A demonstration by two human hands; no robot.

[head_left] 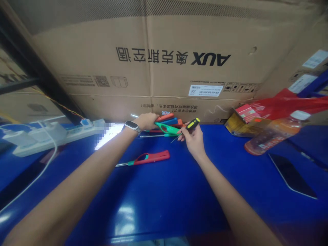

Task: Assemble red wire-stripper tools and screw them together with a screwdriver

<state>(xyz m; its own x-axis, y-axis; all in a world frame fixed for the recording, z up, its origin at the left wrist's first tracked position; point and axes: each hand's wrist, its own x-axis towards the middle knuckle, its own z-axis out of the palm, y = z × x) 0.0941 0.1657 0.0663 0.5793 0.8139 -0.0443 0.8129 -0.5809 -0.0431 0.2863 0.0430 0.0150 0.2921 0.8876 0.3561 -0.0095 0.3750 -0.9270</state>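
Note:
My right hand [196, 141] is closed around a screwdriver [192, 124] with a black and yellow handle, its thin shaft pointing down to the left. My left hand [147, 122], wearing a watch band, is closed at the front end of a green long-nosed gas lighter [167, 129]; its fingertips are mostly hidden. The green lighter's handle end reaches my right fingers. Behind and beneath it lie several more lighters, among them an orange one [165, 117] and a blue one [170, 122]. A red lighter [156, 157] lies apart, nearer to me, its metal nose pointing left.
A large cardboard box [169, 78] walls off the back of the blue table [179, 201]. At left are a lit phone screen [110, 135] and a white power strip [79, 131] with plugs and cables. A drink bottle [274, 135], small carton [247, 112] and dark phone [292, 174] are at right.

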